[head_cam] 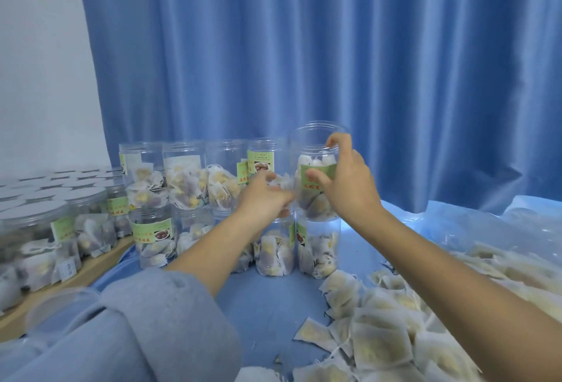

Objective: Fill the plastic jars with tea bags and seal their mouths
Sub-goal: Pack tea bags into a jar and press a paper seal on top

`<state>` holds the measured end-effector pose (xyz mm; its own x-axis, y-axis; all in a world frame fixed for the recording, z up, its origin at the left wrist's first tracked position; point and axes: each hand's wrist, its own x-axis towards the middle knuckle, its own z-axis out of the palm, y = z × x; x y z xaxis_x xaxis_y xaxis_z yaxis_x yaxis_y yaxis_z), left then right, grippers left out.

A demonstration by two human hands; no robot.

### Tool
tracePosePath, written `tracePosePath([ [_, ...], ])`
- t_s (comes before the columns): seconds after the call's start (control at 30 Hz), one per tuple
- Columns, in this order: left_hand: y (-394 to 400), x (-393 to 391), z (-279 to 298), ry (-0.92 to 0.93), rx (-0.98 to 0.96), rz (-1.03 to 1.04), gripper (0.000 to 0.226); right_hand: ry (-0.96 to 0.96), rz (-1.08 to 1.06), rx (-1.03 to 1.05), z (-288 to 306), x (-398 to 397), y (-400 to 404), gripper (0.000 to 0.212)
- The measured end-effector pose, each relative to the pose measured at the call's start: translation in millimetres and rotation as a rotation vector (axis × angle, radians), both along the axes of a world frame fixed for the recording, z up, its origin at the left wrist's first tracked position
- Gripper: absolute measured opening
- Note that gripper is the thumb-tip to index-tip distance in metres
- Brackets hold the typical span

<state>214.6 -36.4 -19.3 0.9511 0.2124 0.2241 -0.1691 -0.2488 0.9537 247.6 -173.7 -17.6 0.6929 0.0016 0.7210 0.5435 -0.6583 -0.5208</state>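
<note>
My right hand (343,181) grips a clear plastic jar (316,150) with a green label, holding it on top of a lower jar (319,248) at the right end of a two-tier stack. The held jar is part full of tea bags and its mouth is uncovered. My left hand (264,196) reaches to the jar's lower left side; its fingers are curled next to a white tea bag (284,181), and whether they hold it is unclear. Several more filled jars (185,181) stand in the stack. Loose tea bags (380,336) lie heaped at the lower right.
Sealed jars with white lids (45,199) stand on a wooden board (91,266) at the left. A blue cloth (267,305) covers the work surface. A blue curtain (304,47) hangs close behind the stack. A clear plastic sheet (486,223) lies at the right.
</note>
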Motion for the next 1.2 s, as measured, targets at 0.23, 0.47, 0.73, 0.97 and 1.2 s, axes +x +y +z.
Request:
tracePosePath([
  [0.23, 7.3, -44.0, -24.7, -0.097, 0.1, 0.056, 0.101, 0.078, 0.243, 0.079, -18.8, -62.6, 16.9, 0.045],
  [0.47, 44.8, -81.1, -100.9, -0.161, 0.009, 0.313, 0.087, 0.194, 0.412, 0.156, -72.7, -93.5, 63.4, 0.049],
  [0.73, 75.3, -80.5, -162.2, -0.137, -0.24, 0.406, 0.094, 0.163, 0.518, 0.094, -123.4, -90.3, 96.7, 0.057],
  [0.97, 71.0, -75.9, -193.8, -0.086, -0.123, 0.405, 0.091, 0.293, 0.445, 0.079, -154.6, -69.6, 95.3, 0.085],
  [1.2, 72.9, -78.2, -196.9, -0.079, -0.091, 0.357, 0.084, 0.579, 0.086, -0.546, -142.3, -55.5, 59.9, 0.042],
])
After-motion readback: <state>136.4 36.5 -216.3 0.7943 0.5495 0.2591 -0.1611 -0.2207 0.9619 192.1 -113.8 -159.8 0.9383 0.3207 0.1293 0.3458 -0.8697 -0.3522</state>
